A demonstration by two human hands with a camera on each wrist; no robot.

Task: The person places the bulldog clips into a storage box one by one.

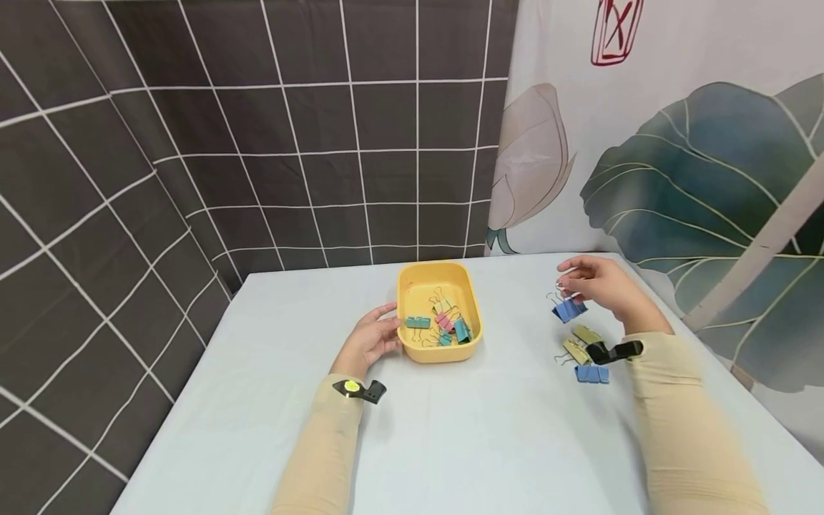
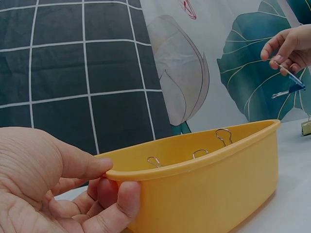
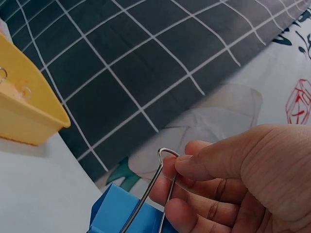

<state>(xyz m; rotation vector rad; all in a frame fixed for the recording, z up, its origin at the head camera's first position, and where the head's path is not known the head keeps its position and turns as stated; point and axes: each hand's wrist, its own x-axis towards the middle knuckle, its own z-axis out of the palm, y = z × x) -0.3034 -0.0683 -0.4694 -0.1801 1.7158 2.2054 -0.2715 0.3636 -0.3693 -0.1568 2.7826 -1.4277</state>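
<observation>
My right hand (image 1: 601, 286) pinches a blue binder clip (image 1: 569, 310) by one wire handle, between thumb and fingers. In the right wrist view the clip's blue body (image 3: 116, 208) hangs below the fingertips, with the silver handle loop upright. My left hand (image 1: 370, 340) holds the left side of a yellow plastic bin (image 1: 444, 355). As the left wrist view shows, the thumb is at the rim and the other fingers are against the outer wall. Inside the bin lie several binder clips, among them a teal one (image 1: 418, 322) and a pink one (image 1: 444, 321).
Below the right hand, two yellow-green binder clips (image 1: 575, 351) and another blue binder clip (image 1: 591, 374) lie on the white table (image 1: 502, 443). A dark gridded curtain (image 1: 309, 164) and a printed lotus cloth (image 1: 541, 164) stand behind the table.
</observation>
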